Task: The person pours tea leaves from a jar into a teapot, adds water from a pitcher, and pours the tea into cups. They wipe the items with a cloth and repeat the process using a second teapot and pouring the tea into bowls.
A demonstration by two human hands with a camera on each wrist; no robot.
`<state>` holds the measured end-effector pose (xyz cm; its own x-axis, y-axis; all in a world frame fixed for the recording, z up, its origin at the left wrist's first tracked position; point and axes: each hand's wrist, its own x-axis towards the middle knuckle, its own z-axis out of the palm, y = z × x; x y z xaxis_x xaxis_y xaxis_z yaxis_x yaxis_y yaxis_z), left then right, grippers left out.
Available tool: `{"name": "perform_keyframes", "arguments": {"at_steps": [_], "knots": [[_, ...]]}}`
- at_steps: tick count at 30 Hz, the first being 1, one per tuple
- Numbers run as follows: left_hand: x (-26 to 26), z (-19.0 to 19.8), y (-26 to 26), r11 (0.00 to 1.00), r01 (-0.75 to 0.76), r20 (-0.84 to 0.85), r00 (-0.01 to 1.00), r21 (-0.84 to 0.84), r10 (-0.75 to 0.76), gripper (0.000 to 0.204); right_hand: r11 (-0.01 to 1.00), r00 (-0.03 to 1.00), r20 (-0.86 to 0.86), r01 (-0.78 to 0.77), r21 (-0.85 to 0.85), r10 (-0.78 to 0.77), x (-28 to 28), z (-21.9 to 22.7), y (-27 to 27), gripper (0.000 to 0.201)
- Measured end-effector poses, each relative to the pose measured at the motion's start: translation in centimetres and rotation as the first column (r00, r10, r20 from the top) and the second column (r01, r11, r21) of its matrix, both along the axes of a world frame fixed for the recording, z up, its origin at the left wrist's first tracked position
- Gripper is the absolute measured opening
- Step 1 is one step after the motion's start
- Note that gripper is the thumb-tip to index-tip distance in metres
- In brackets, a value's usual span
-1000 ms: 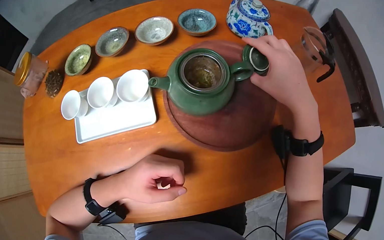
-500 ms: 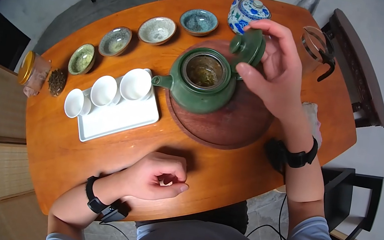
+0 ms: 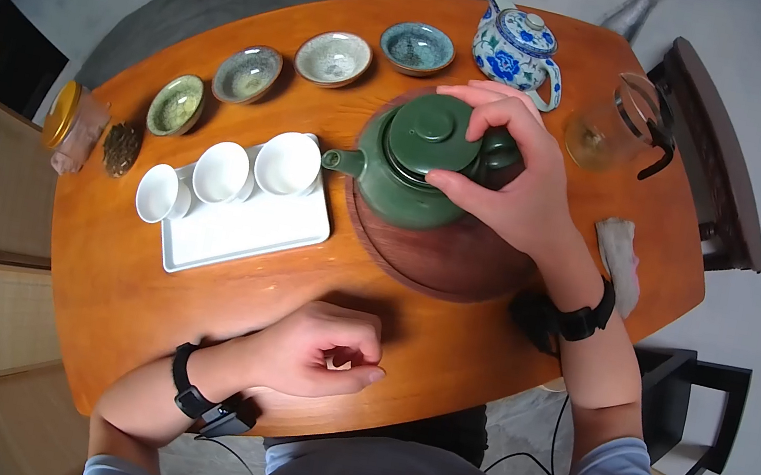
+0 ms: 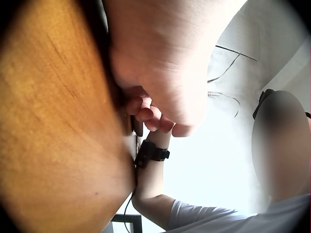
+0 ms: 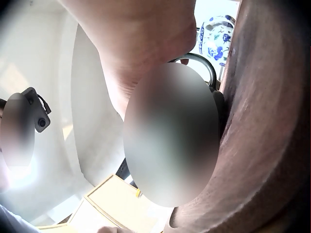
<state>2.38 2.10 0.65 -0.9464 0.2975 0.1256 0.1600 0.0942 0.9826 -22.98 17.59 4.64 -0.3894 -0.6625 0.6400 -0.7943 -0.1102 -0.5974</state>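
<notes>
In the head view a green teapot stands on a round dark wooden board, spout to the left. My right hand holds its green lid by the edge, thumb on the near side and fingers on the far side. The lid lies over the teapot's mouth, slightly tilted, and hides the inside. A blurred patch covers most of the teapot in the right wrist view, but its handle shows. Loosely curled and holding nothing, my left hand rests at the table's near edge.
Left of the teapot, three white cups stand along a white tray. Several glazed bowls line the far side. A blue-and-white teapot, a glass pitcher and a cloth are at right; a jar is far left.
My right hand has turned the lid from underside-up, right of the teapot, to knob-up and brought it left over the teapot's mouth. The left hand has stayed in place.
</notes>
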Motion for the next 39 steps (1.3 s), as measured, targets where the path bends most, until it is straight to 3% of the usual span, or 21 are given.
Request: {"name": "perform_keyframes", "arguments": {"at_steps": [5,8,11,14,16,19,25,31,39], "knots": [[0.0,-0.2,0.0,1.000,-0.005,-0.010,1.000,0.000,0.005,0.018,0.997,0.994,-0.105,-0.009,0.077,0.017,-0.4,0.3,0.3,0.036],[-0.1,-0.4,0.0,0.999,-0.004,-0.052,0.999,0.032,0.006,0.018,0.998,1.000,-0.001,-0.002,0.059,0.002,-0.2,0.2,0.2,0.033],[-0.1,-0.3,0.1,0.999,-0.008,-0.065,0.998,0.035,0.010,0.017,1.000,1.000,0.017,-0.017,0.025,0.017,-0.2,0.2,0.2,0.037],[-0.1,-0.2,0.0,1.000,-0.004,-0.056,0.998,0.020,0.005,0.021,0.997,0.991,-0.136,0.021,0.074,-0.011,0.5,1.1,0.2,0.049],[-0.1,-0.2,0.1,1.000,0.004,-0.065,0.998,0.018,-0.003,0.022,0.968,0.989,-0.140,0.085,0.235,-0.053,1.1,1.6,0.3,0.063],[-0.1,-0.1,0.0,1.000,0.011,-0.067,0.998,0.023,-0.009,0.022,0.942,0.973,-0.214,0.145,0.302,-0.081,1.3,1.8,0.3,0.068],[0.1,0.0,0.0,0.999,0.011,-0.039,0.999,0.030,-0.009,0.023,0.960,0.930,-0.352,0.188,0.208,-0.106,1.6,2.0,-0.3,0.065],[0.2,-0.3,0.0,1.000,0.007,-0.091,0.996,0.013,-0.006,0.020,0.950,0.953,-0.271,0.205,0.236,-0.138,2.5,2.1,-1.0,0.061],[0.3,-0.6,0.2,0.999,-0.028,-0.132,0.991,0.021,0.031,0.022,0.893,0.876,-0.458,0.319,0.319,-0.150,3.4,2.6,-2.1,0.061]]}}
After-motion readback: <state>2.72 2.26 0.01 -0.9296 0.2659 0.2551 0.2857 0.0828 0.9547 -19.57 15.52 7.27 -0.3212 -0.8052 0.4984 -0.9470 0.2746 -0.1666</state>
